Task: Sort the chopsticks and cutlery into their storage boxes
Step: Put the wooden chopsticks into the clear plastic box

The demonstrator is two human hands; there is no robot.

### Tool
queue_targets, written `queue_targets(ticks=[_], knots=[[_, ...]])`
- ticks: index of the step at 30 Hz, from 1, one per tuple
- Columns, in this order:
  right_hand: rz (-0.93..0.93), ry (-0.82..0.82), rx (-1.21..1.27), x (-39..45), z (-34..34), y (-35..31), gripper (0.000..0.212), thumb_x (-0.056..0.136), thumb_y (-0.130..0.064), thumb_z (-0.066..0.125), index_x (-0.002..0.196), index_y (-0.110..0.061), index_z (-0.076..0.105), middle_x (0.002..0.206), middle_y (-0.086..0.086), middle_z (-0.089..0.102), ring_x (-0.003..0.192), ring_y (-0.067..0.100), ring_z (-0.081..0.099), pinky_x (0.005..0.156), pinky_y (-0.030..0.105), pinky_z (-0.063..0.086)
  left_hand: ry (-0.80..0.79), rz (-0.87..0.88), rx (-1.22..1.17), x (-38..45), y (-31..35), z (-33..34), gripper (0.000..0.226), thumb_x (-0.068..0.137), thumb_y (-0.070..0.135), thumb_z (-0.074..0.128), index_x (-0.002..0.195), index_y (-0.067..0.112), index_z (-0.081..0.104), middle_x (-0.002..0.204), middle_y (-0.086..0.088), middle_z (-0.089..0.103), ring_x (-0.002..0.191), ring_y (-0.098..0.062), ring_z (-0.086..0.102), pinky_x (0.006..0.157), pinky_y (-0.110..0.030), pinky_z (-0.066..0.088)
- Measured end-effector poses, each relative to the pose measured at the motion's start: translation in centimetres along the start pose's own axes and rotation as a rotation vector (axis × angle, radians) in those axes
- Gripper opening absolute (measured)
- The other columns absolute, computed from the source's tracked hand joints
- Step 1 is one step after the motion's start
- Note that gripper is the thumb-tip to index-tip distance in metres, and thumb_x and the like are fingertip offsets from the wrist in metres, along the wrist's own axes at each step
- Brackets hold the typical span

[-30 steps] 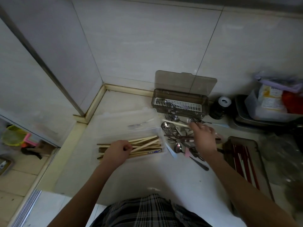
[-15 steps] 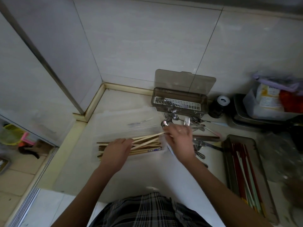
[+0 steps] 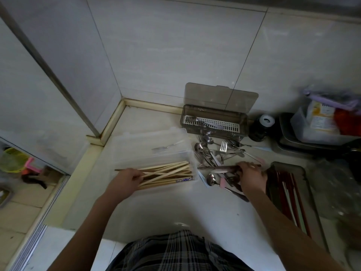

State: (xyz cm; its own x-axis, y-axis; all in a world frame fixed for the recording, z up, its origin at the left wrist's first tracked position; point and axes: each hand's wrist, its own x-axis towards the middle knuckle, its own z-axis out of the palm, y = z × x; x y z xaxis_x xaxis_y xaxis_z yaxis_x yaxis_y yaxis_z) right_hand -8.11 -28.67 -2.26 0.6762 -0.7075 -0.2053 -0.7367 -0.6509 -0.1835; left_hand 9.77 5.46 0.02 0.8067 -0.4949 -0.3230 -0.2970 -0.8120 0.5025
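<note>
A clear plastic box on the counter holds several wooden chopsticks. My left hand rests on their left ends, fingers curled over them. To the right lies a loose pile of metal spoons and forks. My right hand grips a dark chopstick that lies across that pile. Behind the pile stands a brown box with a white slotted insert, lid up, a fork and spoon inside. A brown tray at the right holds red and pale chopsticks.
A dark jar with a white cap stands right of the brown box. Metal trays and plastic bags with packets crowd the far right. The tiled wall runs behind, and the counter's left edge drops to the floor.
My right hand dropped a pale chopstick into the clear box, then swung back right to the cutlery pile and took hold of a dark chopstick. My left hand stayed on the chopsticks.
</note>
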Motion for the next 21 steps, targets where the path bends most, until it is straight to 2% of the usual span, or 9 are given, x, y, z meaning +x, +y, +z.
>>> queue_targets(ticks=[5, 8, 12, 14, 18, 21], knots=[[-0.011, 0.03, 0.013, -0.4, 0.1, 0.0, 0.03, 0.093, -0.008, 0.044, 0.117, -0.02, 0.058, 0.122, 0.007, 0.058, 0.124, 0.03, 0.041, 0.099, 0.05, 0.035, 0.047, -0.007, 0.006, -0.3, -0.1, 0.0, 0.021, 0.088, 0.017, 0.06, 0.107, 0.016, 0.069, 0.111, -0.004, 0.063, 0.1, -0.019, 0.058, 0.088, -0.026, 0.041], [-0.046, 0.138, 0.094, -0.4, 0.3, 0.4, 0.026, 0.092, -0.006, 0.047, 0.108, -0.016, 0.066, 0.105, 0.008, 0.066, 0.109, 0.03, 0.054, 0.094, 0.049, 0.041, 0.07, 0.018, -0.002, -0.3, 0.0, 0.1, 0.021, 0.087, 0.012, 0.06, 0.105, 0.016, 0.07, 0.107, -0.004, 0.063, 0.097, -0.018, 0.058, 0.087, -0.024, 0.04], [-0.165, 0.263, 0.123, 0.0, -0.2, -0.3, 0.033, 0.086, 0.002, 0.051, 0.11, -0.015, 0.066, 0.099, 0.01, 0.068, 0.097, 0.032, 0.062, 0.09, 0.052, 0.044, 0.118, 0.05, -0.025, -0.2, 0.0, 0.4, 0.023, 0.085, 0.003, 0.059, 0.099, 0.016, 0.072, 0.102, -0.003, 0.064, 0.094, -0.018, 0.059, 0.086, -0.023, 0.042], [-0.278, 0.306, 0.126, 0.1, -0.6, -1.8, 0.04, 0.079, 0.007, 0.054, 0.109, -0.016, 0.067, 0.102, 0.01, 0.068, 0.094, 0.032, 0.063, 0.086, 0.053, 0.047, 0.189, 0.105, -0.021, -0.3, 0.1, 0.4, 0.026, 0.083, -0.002, 0.058, 0.093, 0.017, 0.073, 0.096, -0.003, 0.065, 0.092, -0.02, 0.06, 0.084, -0.026, 0.045], [-0.487, 0.394, 0.121, -1.1, -1.7, -6.2, 0.05, 0.064, 0.009, 0.07, 0.102, -0.023, 0.071, 0.093, 0.001, 0.069, 0.088, 0.026, 0.064, 0.093, 0.052, 0.041, 0.425, 0.197, -0.038, -1.1, 1.1, 0.3, 0.029, 0.077, -0.01, 0.058, 0.088, 0.014, 0.072, 0.09, -0.003, 0.066, 0.088, -0.022, 0.059, 0.081, -0.027, 0.044], [-0.616, 0.386, 0.083, -2.6, -1.7, -9.5, 0.047, 0.066, 0.001, 0.074, 0.104, -0.027, 0.071, 0.097, -0.001, 0.069, 0.093, 0.023, 0.064, 0.1, 0.061, 0.034, 0.578, 0.274, -0.101, -2.3, 3.1, 0.1, 0.022, 0.079, -0.004, 0.062, 0.094, 0.01, 0.069, 0.092, -0.004, 0.065, 0.086, -0.019, 0.059, 0.077, -0.027, 0.048]])
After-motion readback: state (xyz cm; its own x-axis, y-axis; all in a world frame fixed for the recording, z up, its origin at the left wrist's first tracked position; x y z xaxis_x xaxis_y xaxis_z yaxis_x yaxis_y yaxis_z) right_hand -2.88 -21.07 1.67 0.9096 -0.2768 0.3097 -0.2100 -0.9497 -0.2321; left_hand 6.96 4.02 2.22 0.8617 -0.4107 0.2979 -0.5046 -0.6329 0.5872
